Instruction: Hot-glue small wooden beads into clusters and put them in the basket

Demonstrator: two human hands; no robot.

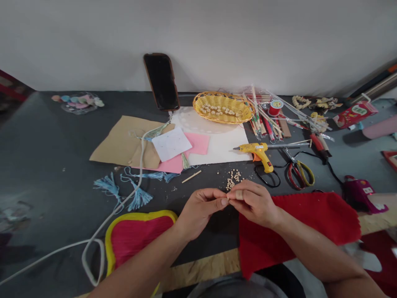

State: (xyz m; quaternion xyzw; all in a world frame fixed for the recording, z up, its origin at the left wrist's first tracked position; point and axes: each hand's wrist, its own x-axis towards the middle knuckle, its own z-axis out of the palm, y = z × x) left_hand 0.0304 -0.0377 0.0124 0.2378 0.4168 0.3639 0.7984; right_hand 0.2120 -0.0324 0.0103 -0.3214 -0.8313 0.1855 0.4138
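Observation:
My left hand [201, 210] and my right hand [257, 203] meet fingertip to fingertip over the front of the dark table. Both are closed in a pinch around a tiny pale piece [228, 198], mostly hidden by the fingers and too small to name. Just beyond the fingertips lies a loose heap of small, light wooden-looking beads [233, 177]. A thin wooden stick [191, 176] rests to the left of the beads. Under my right wrist spreads a red cloth [297, 231]. By my left forearm is a dark pink pad with a yellow rim [141, 234].
A yellow glue gun [259, 152] and scissors [299, 173] lie to the right. Behind stand a wicker basket [223, 99] holding small pale pieces and a leaning phone [161, 82]. Blue tassels [139, 198], papers [172, 144] and a white cable [114, 211] occupy the left.

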